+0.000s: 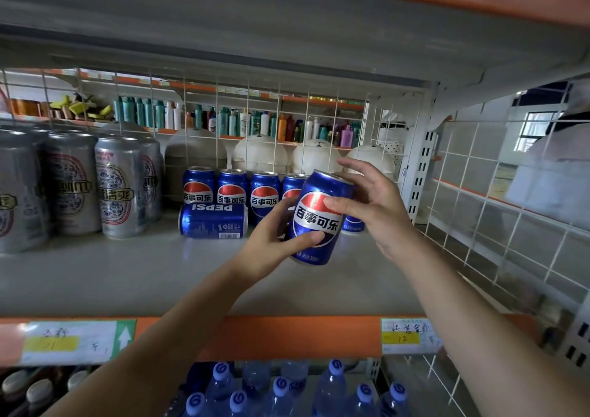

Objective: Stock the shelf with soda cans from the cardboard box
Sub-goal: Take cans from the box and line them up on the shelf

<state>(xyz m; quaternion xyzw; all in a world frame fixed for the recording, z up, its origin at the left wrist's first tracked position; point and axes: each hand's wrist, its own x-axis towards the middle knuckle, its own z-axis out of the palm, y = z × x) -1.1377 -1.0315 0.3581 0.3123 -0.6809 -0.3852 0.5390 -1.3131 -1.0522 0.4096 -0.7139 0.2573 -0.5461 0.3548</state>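
A blue Pepsi can hangs slightly tilted above the grey shelf, held from both sides. My left hand grips its lower left side, thumb across the front. My right hand holds its upper right, thumb on the label and fingers over the top. Behind it, several blue Pepsi cans stand in a row at the back. One more Pepsi can lies on its side in front of that row. Another blue can is partly hidden behind my right hand. The cardboard box is out of view.
Tall silver beer cans stand at the shelf's left. A white wire grid closes the right side and back. The orange shelf edge carries price labels. Water bottles fill the shelf below. The upper shelf's underside is close overhead.
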